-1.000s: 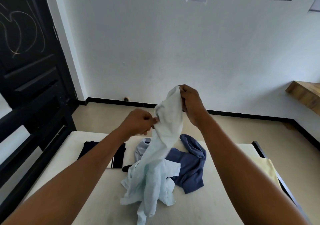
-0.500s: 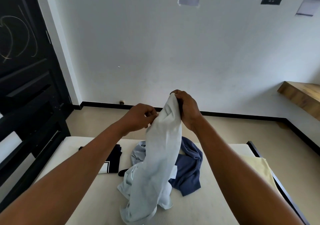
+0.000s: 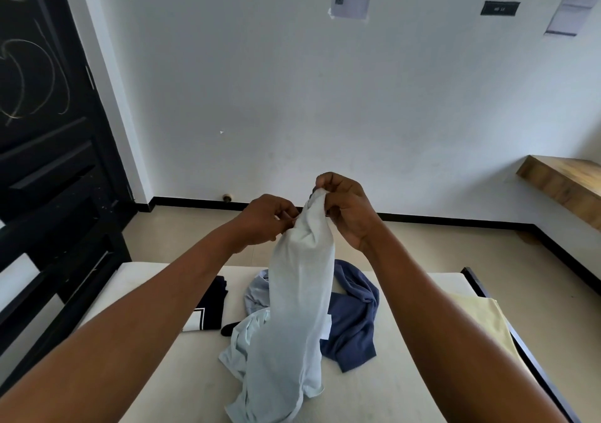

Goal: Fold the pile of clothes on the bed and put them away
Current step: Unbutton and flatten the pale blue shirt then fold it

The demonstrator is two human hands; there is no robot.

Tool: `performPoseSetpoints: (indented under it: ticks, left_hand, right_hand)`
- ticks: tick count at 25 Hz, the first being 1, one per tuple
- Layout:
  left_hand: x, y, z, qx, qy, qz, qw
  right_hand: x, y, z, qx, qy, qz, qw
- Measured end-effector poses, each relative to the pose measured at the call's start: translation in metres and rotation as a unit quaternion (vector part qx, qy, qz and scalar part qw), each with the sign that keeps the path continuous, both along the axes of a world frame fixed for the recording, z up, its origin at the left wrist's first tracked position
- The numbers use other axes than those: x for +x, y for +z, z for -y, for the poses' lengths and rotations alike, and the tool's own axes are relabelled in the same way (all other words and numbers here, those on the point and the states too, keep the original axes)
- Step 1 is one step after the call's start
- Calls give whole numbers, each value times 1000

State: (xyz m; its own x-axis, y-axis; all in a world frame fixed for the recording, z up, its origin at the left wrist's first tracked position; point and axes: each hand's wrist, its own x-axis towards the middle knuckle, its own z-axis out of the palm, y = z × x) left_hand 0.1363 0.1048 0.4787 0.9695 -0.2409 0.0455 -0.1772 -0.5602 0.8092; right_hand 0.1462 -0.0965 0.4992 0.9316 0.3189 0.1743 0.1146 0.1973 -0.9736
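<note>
Shirt, top in pinch of left hand and right hand, tail on bed.

1. My left hand: bare, uncovered to the wrist.
2. My right hand: bare likewise.
3. My left forearm and right forearm: bare along their whole visible length, to the lower frame edge.

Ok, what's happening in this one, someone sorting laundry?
A person at the bed holds a pale blue garment up by its top. The right hand grips the highest point and the left hand pinches the fabric just below. Its lower part bunches on the bed, not folded yet. Behind it lie a crumpled blue shirt and a grey-blue piece. A dark navy item that looks folded lies to the left, and a yellow cloth at the right edge.
</note>
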Motion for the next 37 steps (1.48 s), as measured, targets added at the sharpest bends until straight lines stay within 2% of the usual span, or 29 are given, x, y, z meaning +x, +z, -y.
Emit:
performPoseSetpoints:
  ticks: [2,5,8,11,13,17,19,21,23,25,26,28,32,35,37]
  left_hand:
    - [-1,1,-4,-11,31,24,999]
    - [-5,-5,-6,-75,105,58,990]
    - [-10,-15,-1,-76,135,72,985]
    - [-13,-17,-1,-133,173,38,975]
    - [-16,-14,-2,-171,158,9,972]
    - [-23,-20,-13,-231,124,-54,964]
    - [-23,-24,-17,-178,155,-33,971]
    - [-24,-22,-17,-134,178,43,974]
    - [-29,-14,-11,-77,145,106,981]
    - [-32,-7,-7,-20,111,125,986]
    - [-32,-5,-7,-18,104,124,987]
    - [-29,-3,-11,-71,104,98,987]
    - [-29,3,-11,-248,131,55,958]
    - [-30,-4,-16,-303,169,41,937]
    - [-28,-13,-25,-322,170,22,931]
  right_hand:
    - [2,-5,10,-47,3,18,999]
    - [4,-6,22,-218,-9,32,975]
    - [-3,0,20,-377,4,93,921]
    - [-10,-3,12,-477,-62,175,859]
    - [-10,-10,6,-455,-127,171,864]
    - [-6,-17,2,-357,-241,75,900]
    - [-8,-17,-2,-320,-242,45,915]
    - [-12,-17,-11,-302,-235,42,923]
    - [-16,-16,-23,-294,-225,50,927]
    - [-15,-15,-33,-258,-208,47,942]
    - [-14,-16,-36,-227,-197,43,953]
    - [-10,-21,-37,-195,-179,40,963]
    - [-4,-32,-28,-272,-166,69,945]
    - [6,-35,-12,-334,-168,60,926]
    - [13,-35,0,-364,-134,49,920]
